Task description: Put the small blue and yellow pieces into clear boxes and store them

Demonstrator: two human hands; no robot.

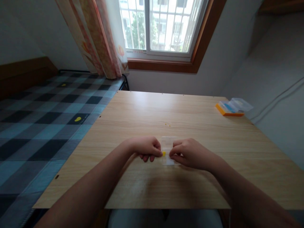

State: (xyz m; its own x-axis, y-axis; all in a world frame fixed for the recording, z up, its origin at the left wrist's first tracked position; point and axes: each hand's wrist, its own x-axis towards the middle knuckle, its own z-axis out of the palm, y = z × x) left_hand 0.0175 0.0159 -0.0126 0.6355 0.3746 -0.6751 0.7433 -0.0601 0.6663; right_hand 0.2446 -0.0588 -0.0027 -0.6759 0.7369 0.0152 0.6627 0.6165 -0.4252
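A clear plastic piece (167,142), flat and roughly rectangular, lies on the wooden table between my hands, with a whitish patch (169,161) at its near end. My left hand (147,148) is closed at its left edge, thumb and forefinger pinching a small yellow piece (164,153). From the other side, my right hand (191,153) has its fingertips pinched together over the plastic. Whatever those fingers hold is too small or hidden to make out. Beyond the plastic, two tiny yellow bits (165,124) lie on the tabletop.
The light wooden table (140,110) spreads out around my hands. At its far right corner sits an orange-edged box (224,110) with a clear lid-like container (239,104) on it. A bed with a checked cover (47,126) adjoins the left side. Behind are a curtain (104,41) and a window.
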